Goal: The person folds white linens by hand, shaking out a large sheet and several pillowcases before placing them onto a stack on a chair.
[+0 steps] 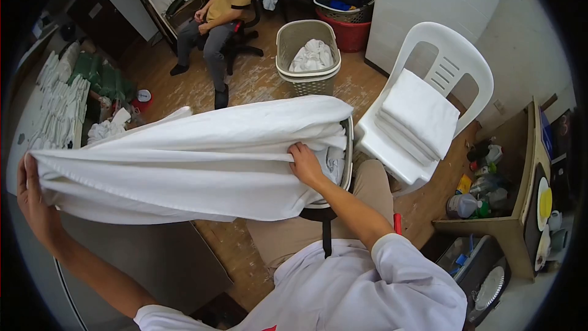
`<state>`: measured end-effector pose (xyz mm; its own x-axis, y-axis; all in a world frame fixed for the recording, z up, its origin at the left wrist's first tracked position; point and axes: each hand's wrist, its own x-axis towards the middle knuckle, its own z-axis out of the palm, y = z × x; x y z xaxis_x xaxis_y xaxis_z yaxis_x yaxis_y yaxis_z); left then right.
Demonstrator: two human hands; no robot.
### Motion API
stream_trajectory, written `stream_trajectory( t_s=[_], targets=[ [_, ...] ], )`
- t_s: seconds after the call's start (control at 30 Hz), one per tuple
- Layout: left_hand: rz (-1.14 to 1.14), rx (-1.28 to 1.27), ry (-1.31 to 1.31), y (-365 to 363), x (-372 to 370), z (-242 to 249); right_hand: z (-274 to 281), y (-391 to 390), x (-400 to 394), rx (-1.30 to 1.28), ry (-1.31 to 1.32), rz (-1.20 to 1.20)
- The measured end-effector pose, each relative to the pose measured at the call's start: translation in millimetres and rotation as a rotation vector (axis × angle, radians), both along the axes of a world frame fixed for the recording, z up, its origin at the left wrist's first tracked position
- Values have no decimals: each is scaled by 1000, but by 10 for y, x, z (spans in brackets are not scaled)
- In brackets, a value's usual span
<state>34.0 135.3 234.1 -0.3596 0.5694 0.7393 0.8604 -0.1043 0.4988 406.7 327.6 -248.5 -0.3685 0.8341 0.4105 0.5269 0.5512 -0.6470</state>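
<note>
The left hand (pixel 32 199) is gripping one end of a large white cloth sheet (pixel 184 159) with its fingers closed over the hem, while the right hand (pixel 304 164) is pinching the bunched fabric near the other end, so the sheet is hanging stretched between them in the air. Behind it a beige plastic laundry basket (pixel 308 55) holding white cloth is standing on the wooden floor (pixel 257 79), beside a white plastic chair (pixel 441 55) carrying a stack of folded white towels (pixel 416 116). A seated person (pixel 220 12) is resting farther back.
</note>
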Motion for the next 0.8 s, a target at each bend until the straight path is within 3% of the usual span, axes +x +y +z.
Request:
stream_trajectory(
  t_s=[0.03, 0.1, 0.27, 0.37, 0.43, 0.53, 0.6, 0.67, 0.8],
  targets=[
    [38, -22, 73, -108, -184, -3, -135, -20, 55, -12, -2, 2],
    [152, 1, -143, -251, -465, -20, -360, -64, 170, 36, -26, 60],
    [245, 13, -342, -543, -1352, -242, -498, -49, 343, -28, 13, 123],
    [212, -18, -408, -687, -1693, -398, -387, 253, 338, 17, 104, 56],
    [180, -5, -469, -764, -1886, -485, -179, 412, 362, -67, 347, -212],
    [194, -6, -453, -829, -2045, -577, 103, 584, 537, -87, 180, -204],
    [218, 16, -449, -817, -1984, -611, 11, 587, 579, -65, 83, -134],
    [243, 38, -438, -835, -1990, -631, -88, 549, 587, -464, 126, 216],
    [211, 0, -487, -891, -2017, -616, -303, 378, 479, -432, 137, 190]
  ],
)
